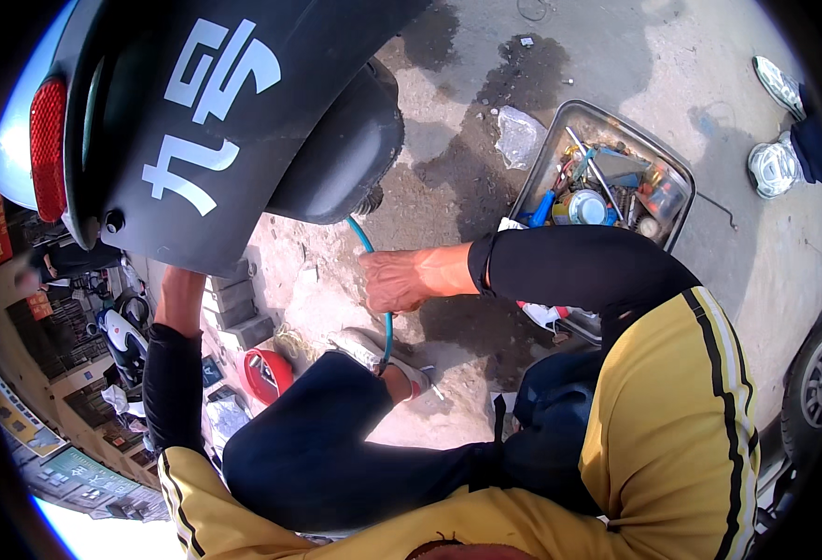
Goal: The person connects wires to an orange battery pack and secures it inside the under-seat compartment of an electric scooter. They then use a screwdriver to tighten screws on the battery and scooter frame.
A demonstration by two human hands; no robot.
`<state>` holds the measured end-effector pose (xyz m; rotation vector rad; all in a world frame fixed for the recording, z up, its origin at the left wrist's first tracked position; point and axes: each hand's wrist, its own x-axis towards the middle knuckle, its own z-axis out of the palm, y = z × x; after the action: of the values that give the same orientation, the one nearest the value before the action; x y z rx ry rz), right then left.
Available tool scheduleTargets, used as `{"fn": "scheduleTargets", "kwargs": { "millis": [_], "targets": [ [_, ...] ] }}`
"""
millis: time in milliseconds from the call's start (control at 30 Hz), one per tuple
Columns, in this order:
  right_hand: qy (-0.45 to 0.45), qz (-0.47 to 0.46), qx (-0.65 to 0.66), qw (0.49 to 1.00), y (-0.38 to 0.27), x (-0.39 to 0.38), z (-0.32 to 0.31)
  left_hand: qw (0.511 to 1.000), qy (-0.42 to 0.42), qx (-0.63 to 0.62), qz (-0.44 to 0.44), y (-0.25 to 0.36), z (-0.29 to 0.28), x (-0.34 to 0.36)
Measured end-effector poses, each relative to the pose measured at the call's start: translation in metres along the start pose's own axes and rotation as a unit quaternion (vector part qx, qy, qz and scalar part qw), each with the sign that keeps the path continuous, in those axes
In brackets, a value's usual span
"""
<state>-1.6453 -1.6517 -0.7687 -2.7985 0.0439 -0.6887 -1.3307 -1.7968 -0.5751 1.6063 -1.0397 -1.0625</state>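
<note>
A dark scooter mudguard (233,121) with large white characters fills the upper left, and a red reflector (49,149) sits on its side. Under its lower edge goes my left wrist (180,297); the fingers are hidden behind the panel. To the right of it, my right hand (394,281) is closed around a thin teal hose (361,235). The hose runs up toward the black wheel (341,154) and down past my hand to beside my shoe (359,347). What the upper hose end meets cannot be made out.
At the right lies a metal tray (677,161) full of tools and cans. A red bowl (278,371) and grey bricks (233,303) stand left of my leg. A bystander's shoes (773,168) are at the upper right, a car wheel (814,378) below them.
</note>
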Motion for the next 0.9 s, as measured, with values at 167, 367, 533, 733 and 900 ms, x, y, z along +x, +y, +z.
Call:
{"fn": "scheduleTargets", "kwargs": {
  "millis": [167,367,533,733,900],
  "targets": [
    [0.157,-0.009,0.062,0.986,0.037,-0.026,0.017,0.993,0.007,0.105,-0.061,-0.057,-0.066,0.020],
    [0.252,0.097,0.221,0.937,0.040,-0.059,-0.016,0.961,0.032,0.234,-0.143,-0.103,-0.056,0.025],
    [0.314,0.194,0.393,0.842,0.036,-0.081,-0.038,0.922,0.066,0.334,-0.184,-0.118,-0.063,0.033],
    [0.391,0.287,0.589,0.647,-0.004,-0.105,-0.042,0.879,0.104,0.376,-0.273,-0.162,-0.074,0.026],
    [0.386,0.302,0.642,0.589,-0.021,-0.107,-0.041,0.864,0.095,0.366,-0.333,-0.192,-0.113,0.015]
  ]
}}
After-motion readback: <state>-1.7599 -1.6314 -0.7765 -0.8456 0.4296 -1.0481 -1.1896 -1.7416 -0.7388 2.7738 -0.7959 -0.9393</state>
